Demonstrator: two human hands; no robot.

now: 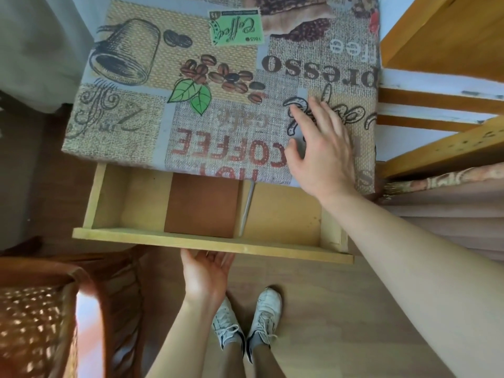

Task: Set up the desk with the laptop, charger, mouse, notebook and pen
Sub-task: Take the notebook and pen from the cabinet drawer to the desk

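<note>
A wooden drawer (212, 245) stands pulled out from under the desk (169, 85), which is covered by a coffee-print cloth. Inside the drawer lies a brown notebook (201, 204), and a silver pen (247, 207) rests just to its right. My left hand (206, 276) is under the drawer's front board, palm up, fingertips hidden behind the board. My right hand (319, 148) lies flat with fingers spread on the cloth near the desk's front right corner. No laptop, charger or mouse is in view.
A wicker chair (41, 323) with a brown cushion stands at the lower left. Wooden shelving (441, 45) runs along the desk's right side, with striped fabric (441, 208) below it. My white sneakers (245, 323) stand on the wood floor under the drawer.
</note>
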